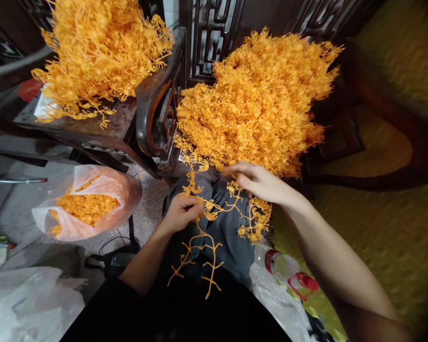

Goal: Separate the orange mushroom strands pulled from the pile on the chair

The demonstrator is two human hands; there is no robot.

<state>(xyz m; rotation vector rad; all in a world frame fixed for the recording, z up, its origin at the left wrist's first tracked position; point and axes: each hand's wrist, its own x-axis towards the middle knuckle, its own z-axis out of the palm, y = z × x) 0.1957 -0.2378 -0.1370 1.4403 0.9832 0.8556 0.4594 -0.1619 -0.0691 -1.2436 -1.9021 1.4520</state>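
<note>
Over my lap, my left hand (184, 212) is closed on a branching orange plastic stem (217, 207). Bare forked ends of it hang below that hand, while small flower-like pieces cling to its upper and right parts. My right hand (251, 178) has its fingers bent together at the front edge of a big orange pile (257, 104); whatever its fingertips pinch is too small to make out. Just under the right hand, another flowered cluster (257, 221) hangs over my right thigh.
A second orange pile (103, 52) lies on a dark wooden chair (117, 118) at the upper left. On the floor at left stands a pinkish plastic bag (130, 190) of orange pieces. A clear bottle with a red cap (287, 268) lies at lower right.
</note>
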